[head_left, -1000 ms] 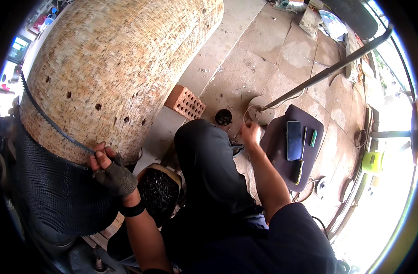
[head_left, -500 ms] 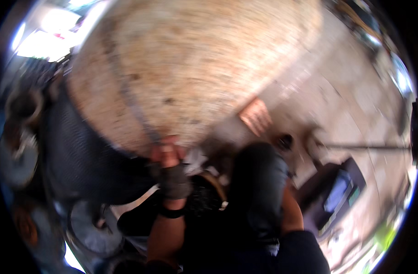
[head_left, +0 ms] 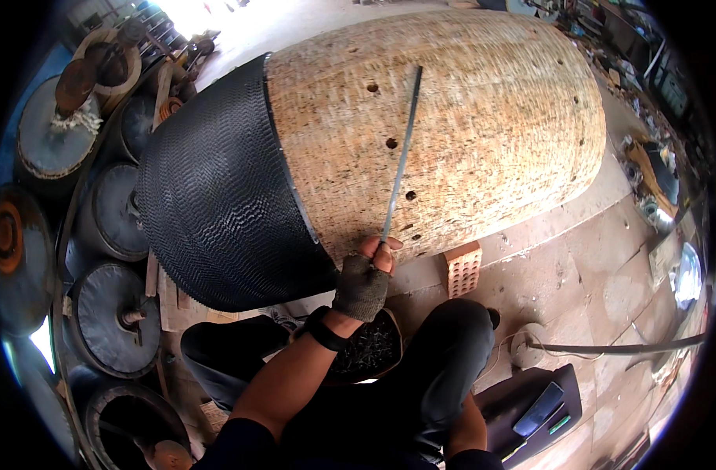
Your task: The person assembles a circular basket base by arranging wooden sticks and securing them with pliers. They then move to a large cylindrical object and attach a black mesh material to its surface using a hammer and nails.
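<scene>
My left hand (head_left: 364, 280), in a dark fingerless glove, is closed on the lower end of a thin grey metal strip (head_left: 405, 149). The strip slants up across the pale, wood-like surface of a big drum (head_left: 483, 125), which has a few dark holes in it. Ridged black covering (head_left: 209, 188) wraps the drum's left end, its edge left of the strip. Of my right arm only the forearm (head_left: 468, 427) shows beside my right knee; the hand is hidden.
A container of small dark pieces (head_left: 371, 348) stands between my legs. A perforated brick (head_left: 463, 269) sits against the drum's near side. Several round-ended rollers (head_left: 115, 319) line the left. On the right are a dark case (head_left: 561, 392) with a blue phone-like object (head_left: 539, 409) and a long dark rod (head_left: 616, 347).
The view has swung and sharpened from a blur, so the drum now sits further right and shows more of its black end. My left hand still grips the strip.
</scene>
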{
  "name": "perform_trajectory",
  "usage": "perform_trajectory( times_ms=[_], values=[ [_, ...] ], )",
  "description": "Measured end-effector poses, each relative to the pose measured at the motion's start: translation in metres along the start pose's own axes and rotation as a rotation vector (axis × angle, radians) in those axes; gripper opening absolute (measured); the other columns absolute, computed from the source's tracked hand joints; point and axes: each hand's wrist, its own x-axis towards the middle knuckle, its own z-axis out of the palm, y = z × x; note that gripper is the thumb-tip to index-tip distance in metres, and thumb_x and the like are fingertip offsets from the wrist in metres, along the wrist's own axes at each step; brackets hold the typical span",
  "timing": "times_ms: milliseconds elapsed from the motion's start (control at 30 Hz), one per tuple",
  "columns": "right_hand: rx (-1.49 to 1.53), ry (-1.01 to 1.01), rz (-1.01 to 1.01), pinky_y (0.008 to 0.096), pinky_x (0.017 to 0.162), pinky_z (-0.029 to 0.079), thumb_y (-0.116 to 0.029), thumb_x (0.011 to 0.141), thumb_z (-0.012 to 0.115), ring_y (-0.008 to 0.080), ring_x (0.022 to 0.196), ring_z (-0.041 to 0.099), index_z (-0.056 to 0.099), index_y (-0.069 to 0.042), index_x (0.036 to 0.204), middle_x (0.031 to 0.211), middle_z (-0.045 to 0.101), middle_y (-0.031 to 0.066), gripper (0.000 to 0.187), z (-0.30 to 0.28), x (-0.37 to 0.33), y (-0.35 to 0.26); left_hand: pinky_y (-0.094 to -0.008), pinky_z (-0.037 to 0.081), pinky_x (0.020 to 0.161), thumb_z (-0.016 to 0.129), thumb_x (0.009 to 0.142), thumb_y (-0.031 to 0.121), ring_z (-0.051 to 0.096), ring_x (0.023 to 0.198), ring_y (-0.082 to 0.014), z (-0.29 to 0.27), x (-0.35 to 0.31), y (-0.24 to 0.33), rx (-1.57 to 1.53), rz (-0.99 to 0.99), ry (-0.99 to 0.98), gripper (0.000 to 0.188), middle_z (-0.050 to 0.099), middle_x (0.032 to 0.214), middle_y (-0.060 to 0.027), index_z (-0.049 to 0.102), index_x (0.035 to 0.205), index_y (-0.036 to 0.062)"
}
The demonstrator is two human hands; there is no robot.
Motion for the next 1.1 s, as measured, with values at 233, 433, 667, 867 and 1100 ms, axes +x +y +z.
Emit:
perform_trajectory(
  times_ms=[233,433,667,867,1100],
  values=[
    [0.015,-0.082,0.044,0.0367,0.089,0.051,-0.037,0.081,0.077,0.0281,0.103,0.064,0.064,0.002,0.121,0.111,0.068,0.0135,0.057,-0.040,-0.003,0.001,-0.0245,0.041,0.064,0.048,0.106,0.032,0.048,0.068,-0.0077,-0.007,0.000,0.004,0.121,-0.002,-0.024,0.033,0.055,0.078,0.0004,0.062,0.108,0.0019],
    [0.026,-0.120,0.111,0.0359,0.091,0.050,-0.035,0.081,0.077,0.0269,0.105,0.064,0.062,0.002,0.124,0.114,0.067,0.0134,0.059,-0.060,-0.003,0.010,-0.0255,0.040,0.064,0.047,0.107,0.032,0.048,0.068,-0.0084,-0.008,-0.001,0.008,0.107,-0.008,-0.049,0.033,0.050,0.077,-0.0006,0.062,0.108,0.0026],
    [0.067,-0.239,0.126,0.0349,0.093,0.050,-0.033,0.080,0.077,0.0254,0.109,0.063,0.060,0.002,0.129,0.118,0.066,0.0132,0.062,-0.052,-0.018,0.007,-0.0253,0.040,0.064,0.048,0.106,0.034,0.047,0.067,-0.0081,-0.001,-0.004,0.008,0.151,0.016,-0.077,0.035,0.046,0.069,0.0019,0.063,0.108,0.0023],
    [0.147,-0.463,-0.041,0.0341,0.095,0.049,-0.032,0.080,0.077,0.0242,0.111,0.062,0.058,0.003,0.132,0.121,0.065,0.0131,0.065,-0.018,-0.047,-0.067,-0.0262,0.039,0.060,0.048,0.106,0.037,0.046,0.061,-0.0075,0.009,-0.007,0.003,0.226,0.087,-0.106,0.038,0.046,0.062,0.0033,0.066,0.104,0.0040],
    [0.665,-0.525,-0.837,0.0436,0.114,0.030,-0.017,0.084,0.065,0.0236,0.139,0.042,0.052,0.000,0.139,0.141,0.054,0.0109,0.060,-0.051,-0.142,-0.227,-0.0273,0.040,0.057,0.049,0.105,0.039,0.046,0.058,-0.0071,-0.003,-0.009,0.001,0.242,0.123,-0.096,0.039,0.047,0.059,0.0019,0.067,0.102,0.0050]
  ],
)
